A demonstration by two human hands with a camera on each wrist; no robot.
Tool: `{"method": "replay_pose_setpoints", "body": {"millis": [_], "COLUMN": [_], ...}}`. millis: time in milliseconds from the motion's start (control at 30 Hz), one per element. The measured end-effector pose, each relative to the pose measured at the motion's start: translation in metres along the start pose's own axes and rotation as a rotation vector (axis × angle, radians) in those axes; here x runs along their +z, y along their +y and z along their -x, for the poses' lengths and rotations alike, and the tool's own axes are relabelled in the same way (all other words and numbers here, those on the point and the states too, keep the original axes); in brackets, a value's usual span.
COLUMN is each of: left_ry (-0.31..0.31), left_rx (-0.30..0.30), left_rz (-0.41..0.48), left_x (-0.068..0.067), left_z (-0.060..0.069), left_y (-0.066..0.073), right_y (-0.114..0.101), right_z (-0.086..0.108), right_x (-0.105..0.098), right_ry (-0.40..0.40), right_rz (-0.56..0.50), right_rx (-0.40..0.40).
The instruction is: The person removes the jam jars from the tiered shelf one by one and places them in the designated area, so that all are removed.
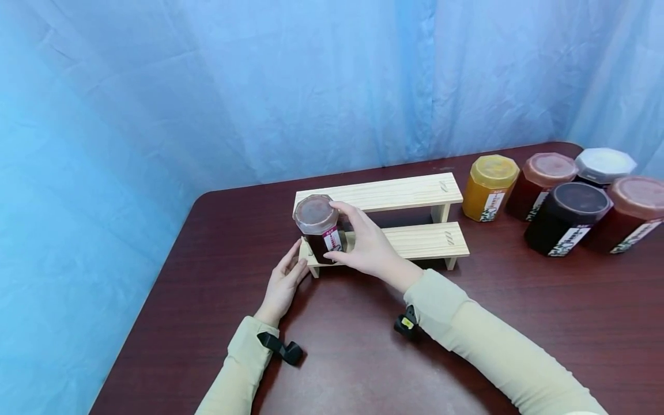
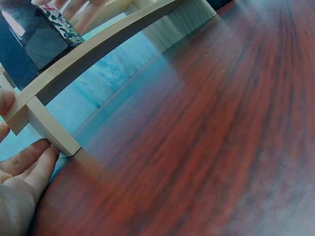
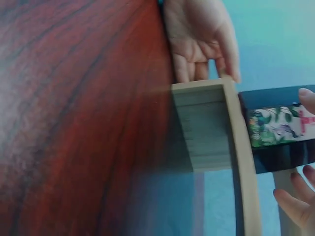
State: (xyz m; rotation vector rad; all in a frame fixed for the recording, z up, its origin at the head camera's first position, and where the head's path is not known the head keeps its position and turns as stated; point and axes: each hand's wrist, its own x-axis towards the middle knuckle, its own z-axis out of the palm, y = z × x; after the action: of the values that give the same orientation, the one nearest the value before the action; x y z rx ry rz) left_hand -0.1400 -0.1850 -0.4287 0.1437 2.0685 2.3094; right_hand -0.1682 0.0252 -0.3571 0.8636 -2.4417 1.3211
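Observation:
In the head view my right hand (image 1: pixel 367 245) grips a dark jar (image 1: pixel 316 216) by its side, thumb at the front and fingers at the back. The jar has a translucent lid and a floral label. It stands upright at the left end of the lower step of a two-tier wooden rack (image 1: pixel 420 241); its base meets the board in the left wrist view. My left hand (image 1: pixel 284 282) touches the rack's left end, its fingers (image 2: pixel 37 157) against the short leg (image 2: pixel 53 127). The right wrist view shows the left hand (image 3: pixel 202 39) at that same end.
A yellow jar (image 1: pixel 490 187), a red jar (image 1: pixel 542 184), a black jar (image 1: pixel 568 219), a white-lidded jar (image 1: pixel 605 164) and another red jar (image 1: pixel 630 213) stand right of the rack. Blue curtains (image 1: pixel 311 86) hang behind the dark wooden table (image 1: pixel 228 230).

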Motion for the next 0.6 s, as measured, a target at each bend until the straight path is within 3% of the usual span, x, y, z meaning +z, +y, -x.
{"method": "replay_pose_setpoints", "body": {"millis": [233,600], "left_ry": [-0.005,0.005], "left_rx": [-0.002,-0.002], "left_rz": [0.012,-0.006], "left_x": [0.0,-0.001], "left_z": [0.0,-0.002], "left_y": [-0.001,-0.001], "right_y": [0.001,0.005], "right_z": [-0.001,-0.002], "right_x": [0.011,0.022], "right_ry": [0.029,0.087], "right_rz": [-0.01,-0.056], "right_rx": [0.038,-0.006]}}
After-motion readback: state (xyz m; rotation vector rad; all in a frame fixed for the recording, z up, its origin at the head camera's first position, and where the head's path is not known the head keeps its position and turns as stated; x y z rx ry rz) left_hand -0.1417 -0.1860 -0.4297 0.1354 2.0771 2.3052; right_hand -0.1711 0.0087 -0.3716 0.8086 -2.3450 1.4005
